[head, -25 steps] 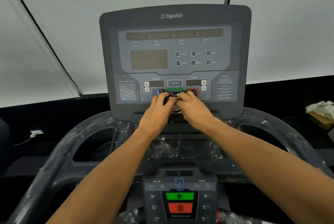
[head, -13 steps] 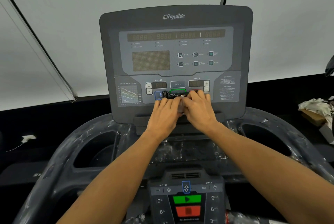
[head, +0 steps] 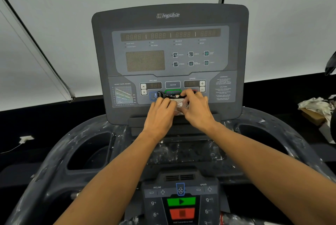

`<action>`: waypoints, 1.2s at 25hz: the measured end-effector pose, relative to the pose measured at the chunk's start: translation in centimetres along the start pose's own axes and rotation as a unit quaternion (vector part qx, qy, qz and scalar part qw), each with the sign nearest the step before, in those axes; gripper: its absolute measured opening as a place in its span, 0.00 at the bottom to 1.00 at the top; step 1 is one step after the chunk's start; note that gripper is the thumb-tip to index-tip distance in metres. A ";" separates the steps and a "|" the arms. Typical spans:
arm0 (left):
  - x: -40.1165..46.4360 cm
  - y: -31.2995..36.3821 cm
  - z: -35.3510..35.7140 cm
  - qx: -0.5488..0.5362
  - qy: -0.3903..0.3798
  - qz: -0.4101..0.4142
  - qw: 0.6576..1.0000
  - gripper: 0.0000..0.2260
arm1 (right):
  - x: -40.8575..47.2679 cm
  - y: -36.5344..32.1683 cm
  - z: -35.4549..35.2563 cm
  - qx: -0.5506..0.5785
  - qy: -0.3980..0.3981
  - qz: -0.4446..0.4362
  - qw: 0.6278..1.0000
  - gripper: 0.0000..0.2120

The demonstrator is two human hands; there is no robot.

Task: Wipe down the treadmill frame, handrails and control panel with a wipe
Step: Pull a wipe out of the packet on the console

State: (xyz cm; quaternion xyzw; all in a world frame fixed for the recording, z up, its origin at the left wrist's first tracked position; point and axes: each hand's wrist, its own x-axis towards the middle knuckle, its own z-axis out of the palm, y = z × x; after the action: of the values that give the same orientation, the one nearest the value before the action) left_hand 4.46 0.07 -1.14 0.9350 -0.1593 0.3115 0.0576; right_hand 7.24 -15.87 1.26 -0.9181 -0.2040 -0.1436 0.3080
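Head view, wipe packet (head: 175, 99) lying left-right, both hands' grip pinching it, left (head: 160, 113), right (head: 197, 109).

Hands (head: 179, 112) hide packet's (head: 177, 102) lower half; label unreadable.

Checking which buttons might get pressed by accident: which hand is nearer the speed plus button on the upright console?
Right. The right hand sits just below the square speed plus button; the left hand is lower and off to that button's left.
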 end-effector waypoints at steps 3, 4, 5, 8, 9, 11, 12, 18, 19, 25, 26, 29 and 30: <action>0.0 -0.1 0.0 0.010 -0.005 0.009 1.000 0.11 | 0.2 0.1 -0.5 0.009 -0.002 0.003 1.000 0.20; 0.0 -0.1 0.1 0.013 -0.004 0.016 1.000 0.10 | 0.3 0.0 -0.8 -0.003 -0.006 -0.004 1.000 0.20; 0.0 -0.1 0.1 0.018 -0.004 0.022 1.000 0.10 | 0.5 -0.1 -1.2 -0.018 -0.009 -0.013 1.000 0.21; 0.2 -0.2 0.1 0.042 -0.008 0.027 0.999 0.11 | 0.8 0.1 -2.4 -0.016 -0.016 -0.037 0.999 0.21; 0.1 -0.2 0.2 0.050 -0.007 0.029 0.998 0.11 | 0.8 0.1 -2.8 -0.001 -0.024 -0.037 0.999 0.20; 0.0 -0.3 0.2 0.063 -0.008 0.037 0.997 0.12 | 0.6 0.1 -3.5 0.017 -0.041 -0.028 0.999 0.19; -0.1 -0.3 0.2 0.071 -0.009 0.044 0.997 0.12 | 0.5 0.1 -3.8 0.020 -0.044 -0.026 0.998 0.19; -0.1 0.0 0.2 0.098 -0.016 0.048 0.994 0.14 | -0.4 -0.2 -4.8 0.029 -0.047 -0.029 0.998 0.15; -0.1 0.1 0.2 0.103 -0.016 0.047 0.993 0.14 | -0.4 -0.2 -5.0 0.033 -0.047 -0.024 0.998 0.15; 0.0 0.2 0.5 0.104 0.001 0.027 0.994 0.10 | -0.8 -0.5 -6.1 0.035 -0.067 -0.033 0.997 0.13; 0.0 0.2 0.5 0.102 0.002 0.024 0.994 0.10 | -0.8 -0.3 -6.5 0.040 -0.067 -0.029 0.997 0.13; 0.0 0.3 0.5 0.100 -0.004 0.016 0.995 0.11 | -0.6 0.5 -8.4 0.059 -0.058 -0.006 0.997 0.13; 0.1 0.4 0.4 0.100 -0.008 0.015 0.995 0.11 | -0.5 0.8 -8.9 0.065 -0.060 -0.003 0.996 0.13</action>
State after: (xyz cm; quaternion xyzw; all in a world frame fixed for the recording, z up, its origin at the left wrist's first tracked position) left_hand 4.62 -0.38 -1.44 0.9359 -0.1424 0.3194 -0.0419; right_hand 5.96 -22.12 7.53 -0.9025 -0.2339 -0.0757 0.3535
